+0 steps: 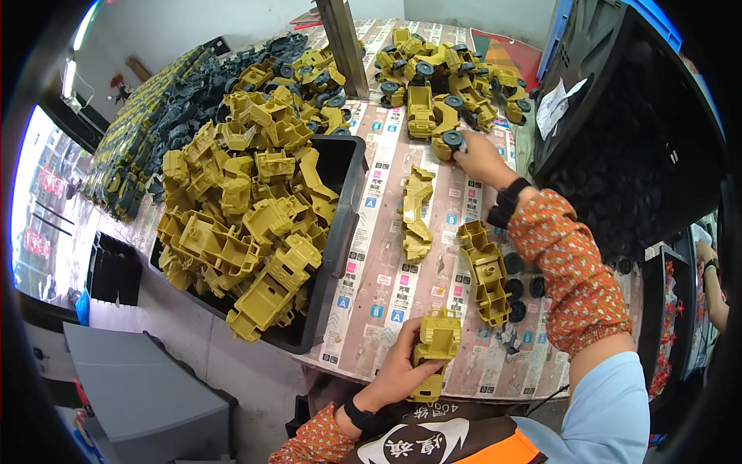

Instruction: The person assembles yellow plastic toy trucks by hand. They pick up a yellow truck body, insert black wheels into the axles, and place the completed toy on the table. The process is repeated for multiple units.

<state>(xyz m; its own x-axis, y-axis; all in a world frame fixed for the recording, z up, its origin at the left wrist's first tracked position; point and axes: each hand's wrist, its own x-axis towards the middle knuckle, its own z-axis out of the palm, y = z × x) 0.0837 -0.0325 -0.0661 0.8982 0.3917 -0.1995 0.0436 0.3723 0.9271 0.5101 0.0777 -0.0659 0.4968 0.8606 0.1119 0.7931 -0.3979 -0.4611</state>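
Near the table's front edge my left hand [403,363] is closed around a yellow plastic toy truck body [440,340]. My right hand [483,158] reaches far forward, its fingers gripping a wheeled yellow toy truck [447,139] by a dark wheel, at the near side of a pile of wheeled toy trucks [433,66]. Between the hands lie two more yellow truck bodies: one [417,213] in the middle, another [485,272] to its right, under my right forearm. Several loose black wheels [516,290] lie beside that right-hand body, partly next to my sleeve.
At left, a black crate [352,209] is heaped with yellow truck bodies [247,209]. Dark parts [185,100] pile up behind it. A metal post [342,46] rises from the table. To the right, a tilted black bin [556,147] holds black parts; another person's arm [715,286] shows beyond.
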